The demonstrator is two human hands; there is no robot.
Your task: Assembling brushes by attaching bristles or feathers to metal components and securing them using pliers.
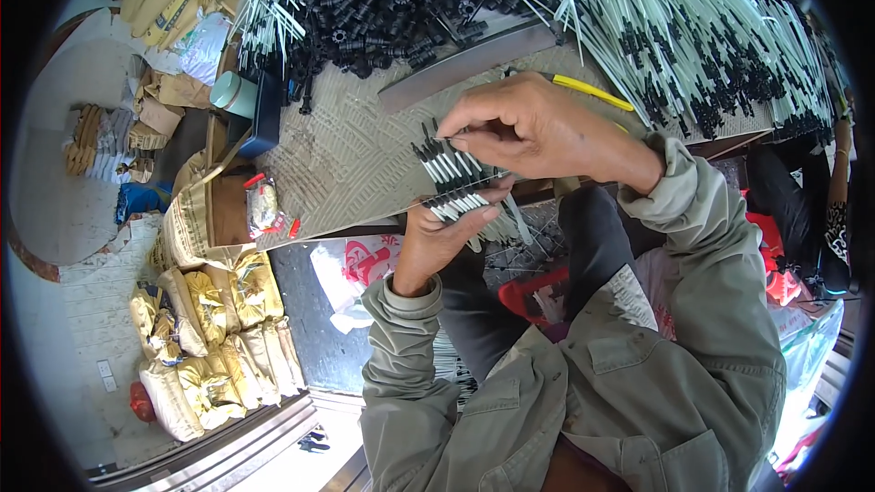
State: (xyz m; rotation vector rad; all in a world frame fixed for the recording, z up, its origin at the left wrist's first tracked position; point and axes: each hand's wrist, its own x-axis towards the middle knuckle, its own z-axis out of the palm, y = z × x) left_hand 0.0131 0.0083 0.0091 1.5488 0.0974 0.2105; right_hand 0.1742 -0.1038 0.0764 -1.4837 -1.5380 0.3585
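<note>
My left hand [437,241] is closed around a small bundle of white tubes with black ends [446,167], near the table's front edge. The tubes lie side by side, their black tips pointing away from me. Above the bundle my right hand [538,132] is closed in a pinch, thumb and forefinger together beside the black tips. What sits in that pinch is too small to make out. Under the hands is the worn, patterned table top [342,150].
Black plastic fittings [383,9] are heaped at the back, and white tubes with black ends [674,27] at the back right. A metal bar [469,64] and a yellow-handled tool [592,92] lie before them. A green container [234,94] stands left. Yellowish sacks [214,337] are stacked lower left.
</note>
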